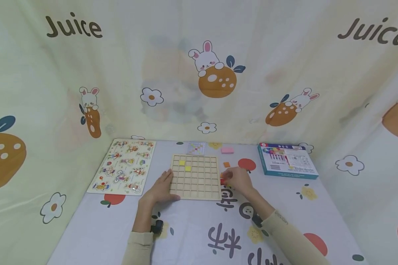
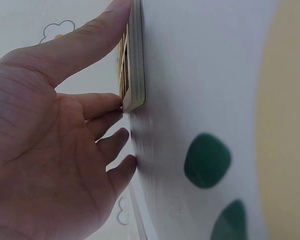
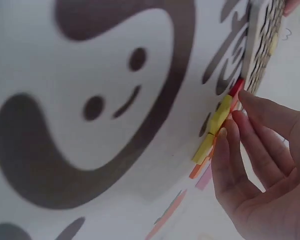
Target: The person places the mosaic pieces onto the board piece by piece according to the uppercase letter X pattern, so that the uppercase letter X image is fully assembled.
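A wooden grid board (image 1: 195, 180) lies flat, with two yellow tiles (image 1: 188, 169) in cells near its upper left. My left hand (image 1: 160, 187) rests at the board's near left corner, thumb along the near edge and fingers against the left side. In the left wrist view, the thumb and forefinger touch the board's edge (image 2: 137, 75). Just past the board's right edge, my right hand (image 1: 239, 180) pinches a red tile (image 1: 222, 181) with curled fingers. Yellow tiles (image 3: 203, 149) lie beside those fingertips in the right wrist view; the fingers partly hide the pieces there.
A picture puzzle board (image 1: 126, 167) lies at left. Behind the grid are a patterned card (image 1: 196, 148) and a pink block (image 1: 227, 150). An orange tile (image 1: 226, 164) lies beyond my right hand, and a teal-edged box (image 1: 286, 162) stands at the back right near the curtain.
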### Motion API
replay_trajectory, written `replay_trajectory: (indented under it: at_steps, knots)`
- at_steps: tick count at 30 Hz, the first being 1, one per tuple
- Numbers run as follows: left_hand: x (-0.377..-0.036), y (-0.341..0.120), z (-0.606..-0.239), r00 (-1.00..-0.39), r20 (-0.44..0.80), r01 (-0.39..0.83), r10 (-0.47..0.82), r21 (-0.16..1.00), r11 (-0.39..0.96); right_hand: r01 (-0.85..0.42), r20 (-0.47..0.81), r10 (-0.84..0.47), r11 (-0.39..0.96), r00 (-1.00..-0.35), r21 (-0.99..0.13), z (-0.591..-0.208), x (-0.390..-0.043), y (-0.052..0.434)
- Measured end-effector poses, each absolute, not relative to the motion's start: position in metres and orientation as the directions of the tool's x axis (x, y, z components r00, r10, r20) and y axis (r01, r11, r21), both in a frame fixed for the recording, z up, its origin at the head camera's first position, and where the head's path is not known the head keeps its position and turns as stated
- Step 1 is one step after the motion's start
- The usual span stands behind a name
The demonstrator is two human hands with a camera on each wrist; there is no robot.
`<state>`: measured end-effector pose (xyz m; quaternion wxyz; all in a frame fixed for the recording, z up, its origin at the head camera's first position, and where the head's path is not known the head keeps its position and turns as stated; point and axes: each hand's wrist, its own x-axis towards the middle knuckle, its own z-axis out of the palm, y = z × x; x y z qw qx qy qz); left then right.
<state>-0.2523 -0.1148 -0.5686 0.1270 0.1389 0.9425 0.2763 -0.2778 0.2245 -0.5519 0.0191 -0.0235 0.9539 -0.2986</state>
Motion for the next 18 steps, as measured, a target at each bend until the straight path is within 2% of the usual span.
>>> replay_trajectory:
  at_steps: [8, 18]
  knots:
    - [-0.2519, -0.1151, -0.5697, -0.932, -0.157, 0.188, 0.326, 0.559, 0.807, -0.056, -0.013, -0.073, 0.85, -0.997, -0.524, -0.556, -0.2732, 0.2256]
    - [-0.2547, -0.1162, -0.5748, -0.934, -0.158, 0.185, 0.32, 0.554, 0.812, -0.027, 0.004, -0.03, 0.811, -1.0, -0.584, -0.5476, -0.2756, 0.2224]
